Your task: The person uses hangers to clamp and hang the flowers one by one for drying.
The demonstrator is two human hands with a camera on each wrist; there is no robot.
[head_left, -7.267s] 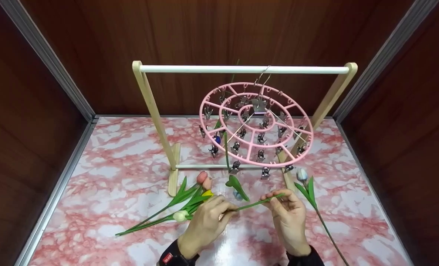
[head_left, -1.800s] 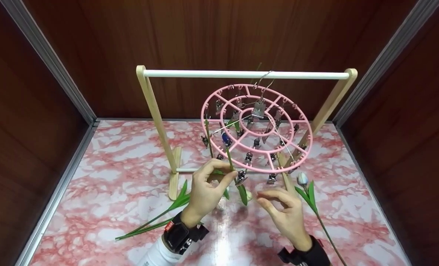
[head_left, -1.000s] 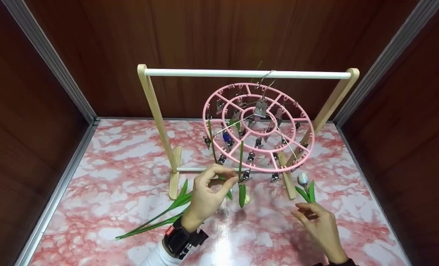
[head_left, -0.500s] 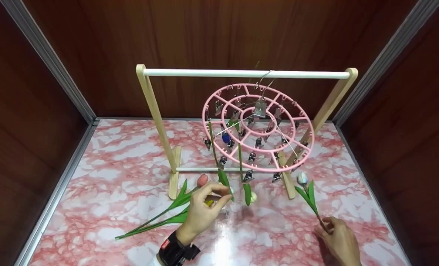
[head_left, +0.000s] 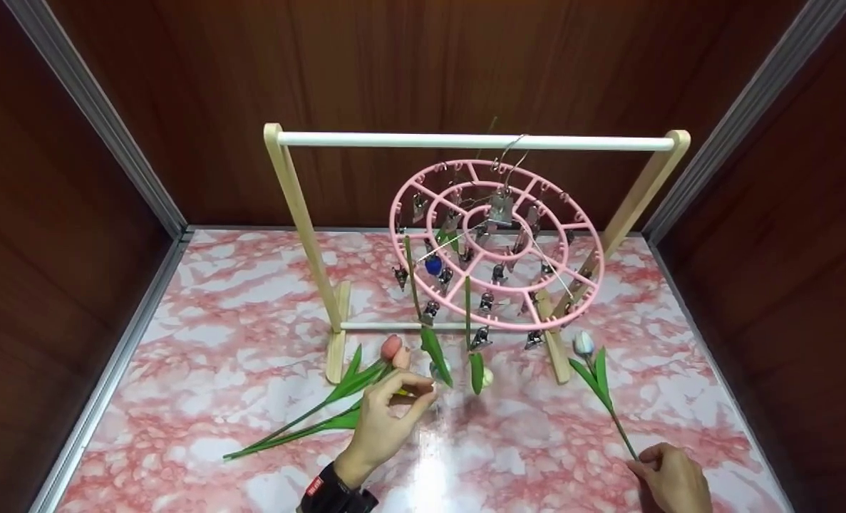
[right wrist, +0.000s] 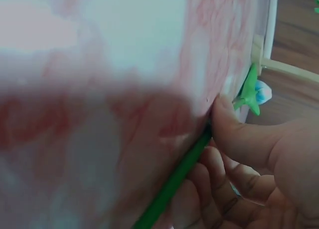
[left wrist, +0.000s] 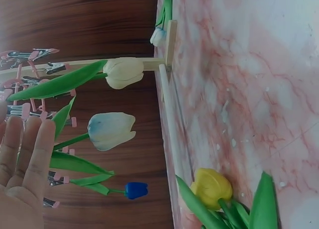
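My right hand [head_left: 676,481] pinches the stem of a blue-and-white artificial tulip [head_left: 583,343] lying on the right side of the table. In the right wrist view the green stem [right wrist: 172,191] runs between thumb and fingers. My left hand [head_left: 387,424] hovers with nothing in it, loosely bent, beside the hanging flowers. A white tulip [left wrist: 124,73], a pale blue-and-white tulip [left wrist: 110,130] and a dark blue tulip [left wrist: 136,190] hang head down from a round pink clip hanger [head_left: 490,320].
The hanger hooks over the white bar [head_left: 394,140] of a wooden rack [head_left: 298,214]. On the table at left lie more tulips, one pink [head_left: 391,347] and one yellow [left wrist: 212,188]. Metal clips [head_left: 481,338] dangle all around the hanger. Dark wood panels [head_left: 423,64] close in the space.
The white tulip, at the clip in my left fingers earlier, now hangs free. My left hand has dropped back from it. My right hand has moved right and down onto the lying tulip's stem.
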